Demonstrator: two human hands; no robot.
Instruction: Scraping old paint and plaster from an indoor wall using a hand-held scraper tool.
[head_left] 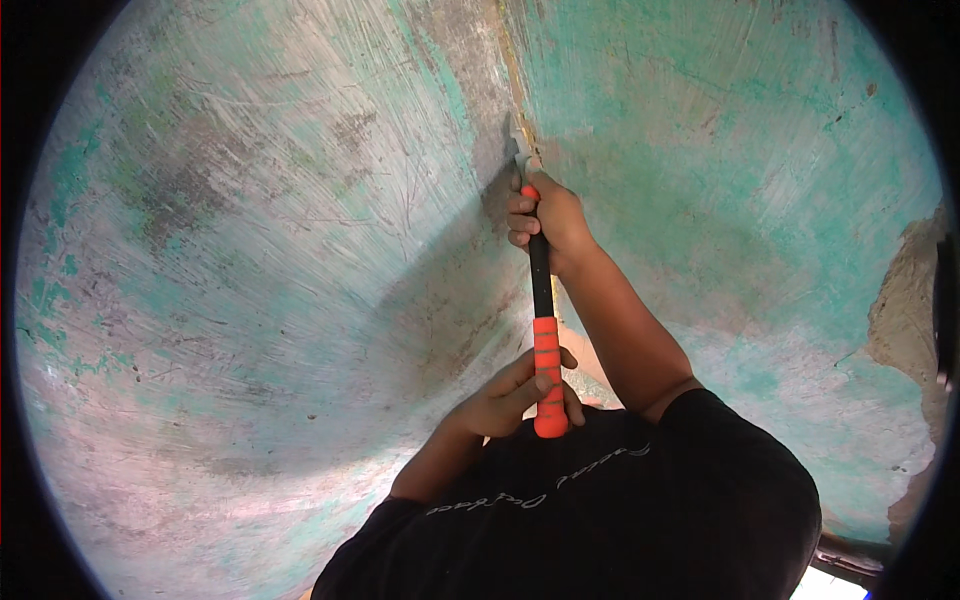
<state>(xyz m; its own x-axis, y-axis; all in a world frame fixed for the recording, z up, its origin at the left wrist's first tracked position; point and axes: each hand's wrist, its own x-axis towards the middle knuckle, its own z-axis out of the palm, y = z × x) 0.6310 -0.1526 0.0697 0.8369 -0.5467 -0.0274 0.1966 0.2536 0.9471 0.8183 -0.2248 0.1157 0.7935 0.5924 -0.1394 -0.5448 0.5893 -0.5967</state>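
A long-handled scraper (542, 285) stretches upward in front of me, with a black shaft and a ribbed orange grip. Its grey metal blade (519, 140) lies against the wall right at the corner seam. My right hand (555, 222) is wrapped round the upper shaft, just below the blade, by the orange collar. Lower down, the fingers of my left hand (512, 395) close around the orange grip near its rounded end. Part of the left hand is hidden behind the handle.
Two walls with worn green and whitish paint meet at a corner seam (512, 60). The left wall (300, 200) is heavily scratched, with dark grey patches. On the right wall (720, 200), the coating has broken away at a brown bare patch (900, 300).
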